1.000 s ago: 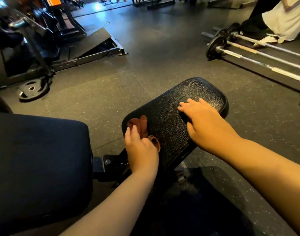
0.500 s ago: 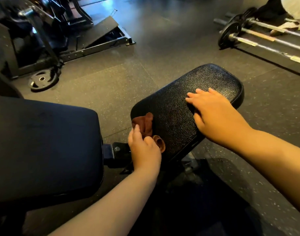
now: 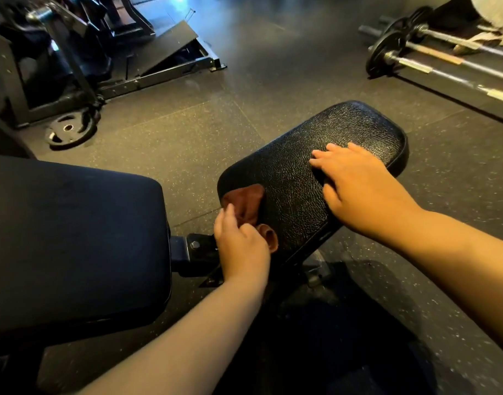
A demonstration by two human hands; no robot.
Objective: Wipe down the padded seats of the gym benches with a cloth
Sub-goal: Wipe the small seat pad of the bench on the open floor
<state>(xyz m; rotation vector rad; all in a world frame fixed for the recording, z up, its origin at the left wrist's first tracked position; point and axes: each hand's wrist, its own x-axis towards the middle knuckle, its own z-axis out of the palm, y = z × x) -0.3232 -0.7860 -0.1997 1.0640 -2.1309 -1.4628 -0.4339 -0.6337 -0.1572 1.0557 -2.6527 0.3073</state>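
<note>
A black textured padded seat (image 3: 310, 155) fills the middle of the head view, tilted up toward the far right. On its near left corner lies a brown cloth (image 3: 244, 202), bunched and held down by my left hand (image 3: 240, 248), whose fingers curl round the cloth's near end. My right hand (image 3: 356, 181) rests flat on the right side of the seat with fingers spread. A larger dark blue back pad (image 3: 73, 238) of the same bench lies to the left, joined by a metal bracket (image 3: 194, 252).
Dark rubber floor surrounds the bench. A weight plate (image 3: 70, 132) leans against a black machine frame (image 3: 82, 61) at the far left. Barbells (image 3: 433, 61) with plates lie on the floor at the far right, beside a person's pale clothing (image 3: 492, 10).
My left hand has slid the cloth slightly along the seat's near left corner, more of it showing ahead of my fingers. My right hand stays on the seat. The camera has tilted a little.
</note>
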